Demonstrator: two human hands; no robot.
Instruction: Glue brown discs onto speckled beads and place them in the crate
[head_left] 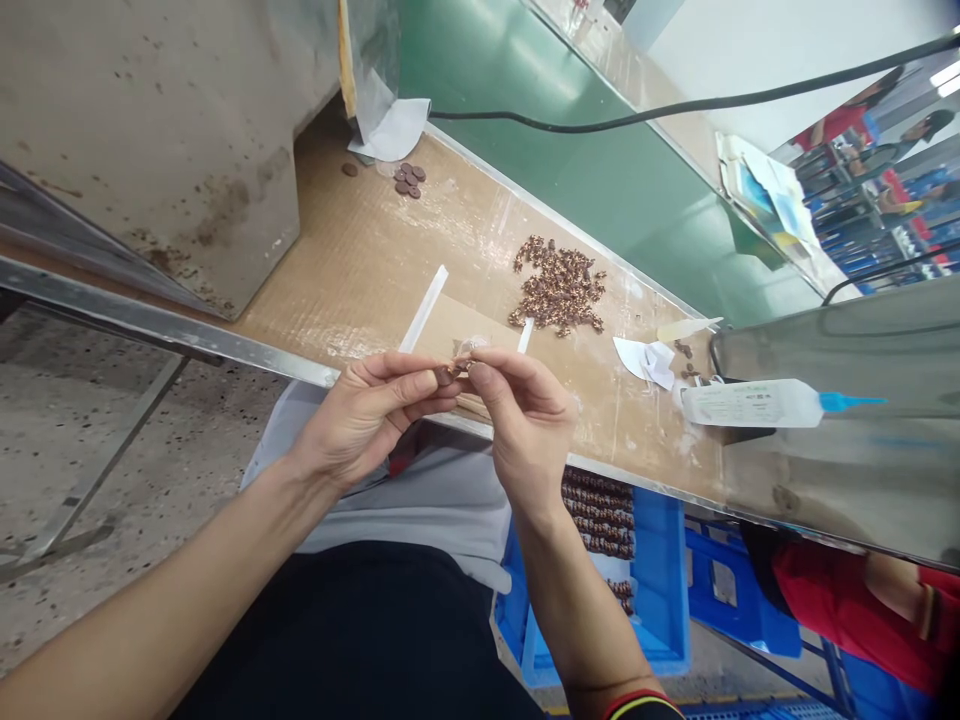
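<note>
My left hand [367, 415] and my right hand [521, 420] meet above the near edge of a cardboard-covered workbench [360, 260]. Both pinch one small copper-coloured coil part [454, 369] between thumb and fingertips. A pile of several similar copper parts [559, 287] lies on the cardboard beyond my hands. A white strip [424, 308] lies on the cardboard just behind my left fingers.
A white glue bottle with a blue nozzle [757, 404] lies to the right, next to crumpled white paper [646, 361]. Brown discs [409, 180] sit at the far end. A blue bin [660, 590] with rows of parts stands below the bench. A green conveyor [600, 150] runs alongside. A person in red [832, 600] sits at right.
</note>
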